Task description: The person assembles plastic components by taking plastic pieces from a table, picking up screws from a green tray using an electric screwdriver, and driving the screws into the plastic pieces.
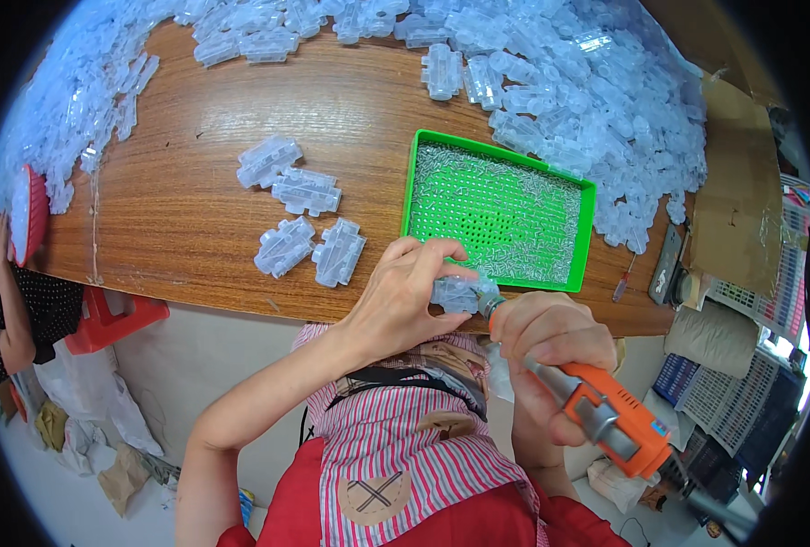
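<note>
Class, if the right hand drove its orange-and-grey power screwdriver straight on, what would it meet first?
The translucent plastic block in the left hand; the tip of the screwdriver seems right at it, though actual contact is unclear.

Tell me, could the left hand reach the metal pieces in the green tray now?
Probably yes: the open-topped green tray lies just beyond the left hand, leaving the metal pieces exposed. Its fingers hold a clear plastic part, though, so they'd likely need freeing first.
</note>
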Motion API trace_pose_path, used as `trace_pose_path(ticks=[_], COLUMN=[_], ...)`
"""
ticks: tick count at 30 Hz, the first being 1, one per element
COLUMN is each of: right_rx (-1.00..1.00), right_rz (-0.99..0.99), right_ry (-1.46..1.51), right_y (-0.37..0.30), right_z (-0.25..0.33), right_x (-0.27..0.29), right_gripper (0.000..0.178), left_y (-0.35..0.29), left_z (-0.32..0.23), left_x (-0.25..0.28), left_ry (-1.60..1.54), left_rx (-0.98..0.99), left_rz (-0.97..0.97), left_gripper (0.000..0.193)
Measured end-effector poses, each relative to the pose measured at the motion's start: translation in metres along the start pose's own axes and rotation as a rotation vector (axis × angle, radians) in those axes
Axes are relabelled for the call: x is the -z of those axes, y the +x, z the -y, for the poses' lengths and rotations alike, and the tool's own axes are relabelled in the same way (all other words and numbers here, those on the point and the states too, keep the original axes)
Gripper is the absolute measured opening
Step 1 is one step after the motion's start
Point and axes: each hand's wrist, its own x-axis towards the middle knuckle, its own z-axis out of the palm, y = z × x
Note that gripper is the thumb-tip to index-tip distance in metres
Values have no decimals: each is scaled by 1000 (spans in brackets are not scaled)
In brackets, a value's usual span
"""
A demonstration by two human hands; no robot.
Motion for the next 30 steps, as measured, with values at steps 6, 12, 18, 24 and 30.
trace_pose_path(ticks=[6, 12, 18, 24, 30], right_rx=[20, 29, -78, -53, -101], right_rz=[10, 39, -142, -277, -344], right_ry=[-68, -40, 156, 117, 75], right_y=[2, 4, 24, 37, 26], right_z=[-2, -7, 15, 22, 13], right_x=[-9, -11, 4, 46, 42], right_gripper=[68, 69, 61, 61, 58], left_y=[0, -4, 1, 22, 31], left_z=[-1, 3, -17, -11, 10], left_x=[0, 0, 20, 102, 120], left_ry=[-41, -49, 53, 474, 772], left_rx=[3, -13, -30, 145, 63], left_rz=[-5, -35, -50, -161, 128], left_gripper=[61, 60, 60, 57, 47])
